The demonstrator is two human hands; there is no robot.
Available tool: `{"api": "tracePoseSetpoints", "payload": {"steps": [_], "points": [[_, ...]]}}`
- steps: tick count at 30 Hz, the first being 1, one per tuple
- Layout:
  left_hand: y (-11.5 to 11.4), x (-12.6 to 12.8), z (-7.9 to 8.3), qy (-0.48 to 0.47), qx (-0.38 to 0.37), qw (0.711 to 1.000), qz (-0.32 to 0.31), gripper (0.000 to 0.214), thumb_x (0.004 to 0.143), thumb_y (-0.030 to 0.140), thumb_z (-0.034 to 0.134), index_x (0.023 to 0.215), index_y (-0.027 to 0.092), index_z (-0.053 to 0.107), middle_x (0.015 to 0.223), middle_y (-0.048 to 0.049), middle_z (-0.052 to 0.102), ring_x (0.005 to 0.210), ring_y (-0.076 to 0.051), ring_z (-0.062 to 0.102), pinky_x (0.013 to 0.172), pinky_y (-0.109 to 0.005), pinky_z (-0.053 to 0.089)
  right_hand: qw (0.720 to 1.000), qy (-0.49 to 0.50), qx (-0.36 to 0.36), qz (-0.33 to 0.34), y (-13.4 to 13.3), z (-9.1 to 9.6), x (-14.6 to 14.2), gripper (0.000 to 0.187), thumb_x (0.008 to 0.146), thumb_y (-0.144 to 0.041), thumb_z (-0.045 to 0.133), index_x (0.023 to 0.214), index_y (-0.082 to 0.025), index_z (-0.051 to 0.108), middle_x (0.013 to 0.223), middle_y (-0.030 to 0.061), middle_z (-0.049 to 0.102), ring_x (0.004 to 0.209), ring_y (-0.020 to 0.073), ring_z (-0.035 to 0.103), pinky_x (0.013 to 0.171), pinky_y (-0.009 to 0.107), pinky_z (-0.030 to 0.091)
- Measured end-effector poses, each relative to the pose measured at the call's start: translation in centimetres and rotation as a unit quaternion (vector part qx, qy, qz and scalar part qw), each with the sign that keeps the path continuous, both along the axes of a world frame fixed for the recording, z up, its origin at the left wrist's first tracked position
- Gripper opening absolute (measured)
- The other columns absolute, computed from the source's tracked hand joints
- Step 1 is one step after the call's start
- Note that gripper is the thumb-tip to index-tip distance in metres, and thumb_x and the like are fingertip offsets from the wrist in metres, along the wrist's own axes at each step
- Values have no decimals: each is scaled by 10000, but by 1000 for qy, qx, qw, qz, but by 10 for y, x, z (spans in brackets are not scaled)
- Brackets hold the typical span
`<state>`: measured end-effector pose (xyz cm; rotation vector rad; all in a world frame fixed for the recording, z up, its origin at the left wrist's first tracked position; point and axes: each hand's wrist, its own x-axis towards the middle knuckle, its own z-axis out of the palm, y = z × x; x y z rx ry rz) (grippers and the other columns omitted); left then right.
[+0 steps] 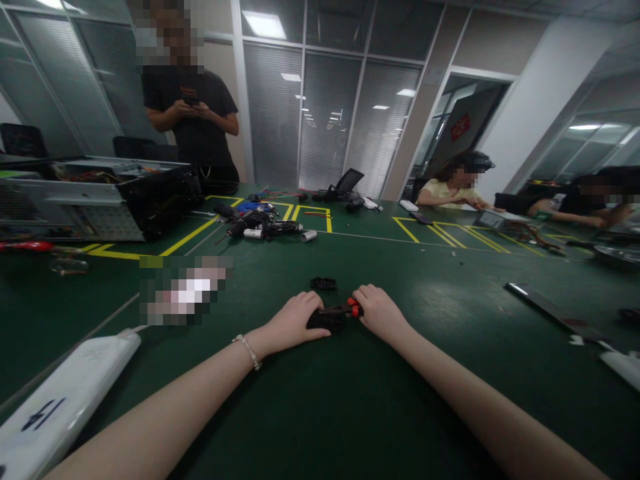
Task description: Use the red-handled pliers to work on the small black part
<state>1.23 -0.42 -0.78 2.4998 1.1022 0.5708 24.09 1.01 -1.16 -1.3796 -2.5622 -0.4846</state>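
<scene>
My left hand [293, 323] rests on the green table [320, 400] with its fingers curled round a small black part [327, 320]. My right hand [377, 312] is closed on a small tool with a red handle [351, 307], whose dark shaft points left onto the black part. Both hands meet at the table's middle. Another small black piece [323, 283] lies just beyond them, untouched.
An open computer case [95, 200] lies at the far left. A pile of tools and parts [260, 223] sits behind yellow floor-tape lines. A white box marked 14 [60, 400] is at my near left. A person stands behind; two others sit at the right.
</scene>
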Motion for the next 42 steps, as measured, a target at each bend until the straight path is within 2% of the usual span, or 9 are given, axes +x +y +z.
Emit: {"api": "tracePoseSetpoints", "payload": {"steps": [18,42], "points": [[1,1,-2,2,20,1000,-2,347,709,451,600,900,191,473,951,-36,497,846,-200,470,712,-306,387,1000,-4,1,3,-2,3,-1,249,635,-92,537,883,-122,552,870,84,552,807,197,465,706,289,359],[-2,1,4,2,-8,1000,4,338,711,439,598,907,193,475,968,-33,495,866,-206,475,717,-315,391,1000,-2,2,0,-2,3,-1,252,655,-90,524,903,-129,549,894,90,555,813,198,476,711,295,365]]}}
